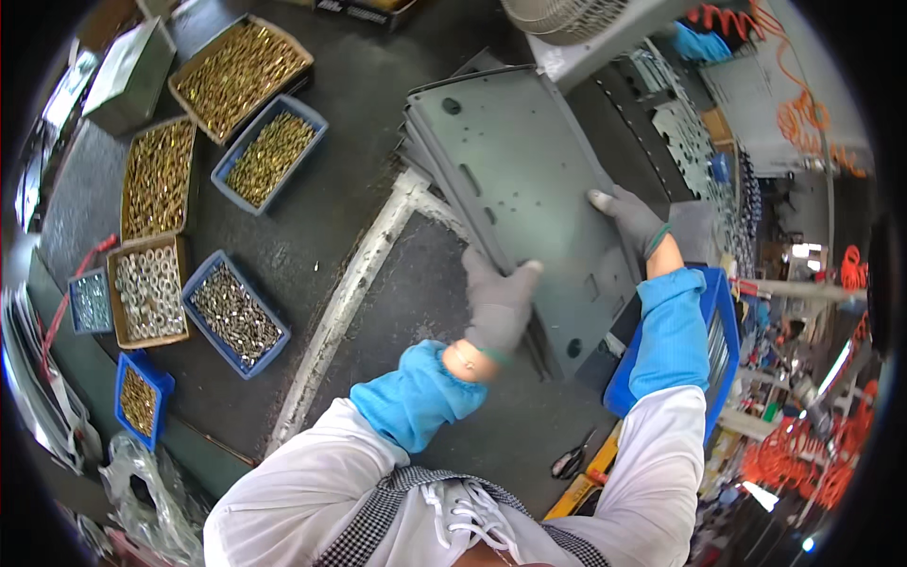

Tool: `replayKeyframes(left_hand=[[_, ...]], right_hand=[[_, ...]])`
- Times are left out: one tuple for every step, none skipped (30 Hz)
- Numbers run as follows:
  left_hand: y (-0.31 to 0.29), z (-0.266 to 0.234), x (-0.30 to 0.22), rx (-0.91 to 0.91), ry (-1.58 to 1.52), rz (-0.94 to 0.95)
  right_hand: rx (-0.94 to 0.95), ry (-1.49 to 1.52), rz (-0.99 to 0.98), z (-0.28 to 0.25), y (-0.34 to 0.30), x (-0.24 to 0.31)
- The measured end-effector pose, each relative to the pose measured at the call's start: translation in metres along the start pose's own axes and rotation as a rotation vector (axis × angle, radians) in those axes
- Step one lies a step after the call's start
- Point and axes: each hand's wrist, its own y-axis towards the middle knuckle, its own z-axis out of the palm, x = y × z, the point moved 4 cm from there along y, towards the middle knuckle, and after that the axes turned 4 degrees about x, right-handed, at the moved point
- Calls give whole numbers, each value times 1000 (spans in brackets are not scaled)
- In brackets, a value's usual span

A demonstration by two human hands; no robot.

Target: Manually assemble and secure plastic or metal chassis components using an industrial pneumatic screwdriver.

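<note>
A grey sheet-metal panel with bent edges, slots and small holes lies slanted on top of other metal sheets on the dark table. My left hand, in a grey glove, grips its left long edge near the lower end, thumb on the top face. On the opposite long edge my right hand, gloved the same way, holds on with its thumb on the face. The fingers of both hands are partly hidden by the edges. How many sheets lie underneath cannot be made out.
On the left stand open boxes of brass-coloured fasteners, a carton of ring-shaped parts and a blue tray of silver fasteners. A blue bin is by my right forearm, with scissors nearby. A fan stands at the far side.
</note>
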Motion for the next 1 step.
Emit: replayKeyframes(left_hand=[[-1, -7, -2, 72, -23, -7]], right_hand=[[-16, 38, -29, 3, -8, -6]])
